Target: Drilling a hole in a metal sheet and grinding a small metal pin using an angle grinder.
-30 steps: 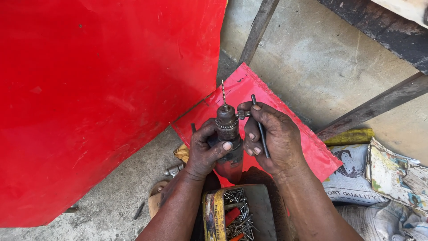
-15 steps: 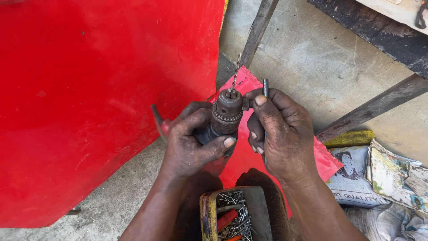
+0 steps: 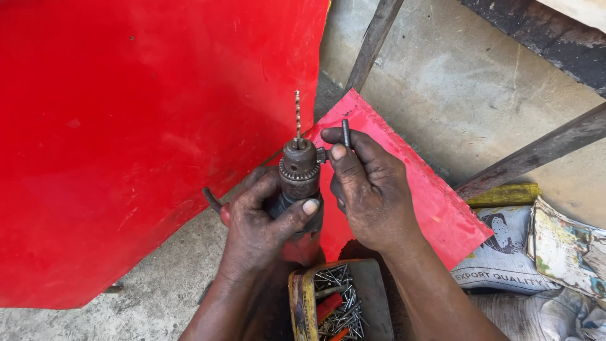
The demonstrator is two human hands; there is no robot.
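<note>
My left hand (image 3: pixel 265 221) wraps around the body of a worn red power drill (image 3: pixel 297 208), held upright. A thin twist drill bit (image 3: pixel 298 113) stands in its rusty chuck (image 3: pixel 299 165). My right hand (image 3: pixel 369 186) grips a chuck key (image 3: pixel 345 136) whose end is set into the side of the chuck; its dark handle sticks up above my thumb. Both hands are smeared with dark grime.
A large red metal sheet (image 3: pixel 139 126) fills the left, and a smaller red sheet (image 3: pixel 435 208) lies under my hands. A yellow-edged tin of nails (image 3: pixel 338 303) sits below. Printed sacks (image 3: pixel 505 252) lie at right. Steel bars (image 3: pixel 536 155) cross the concrete floor.
The drill has been raised upright, so the bit now shows in full. My left hand has shifted its grip on the body. My right hand stays with the key at the chuck.
</note>
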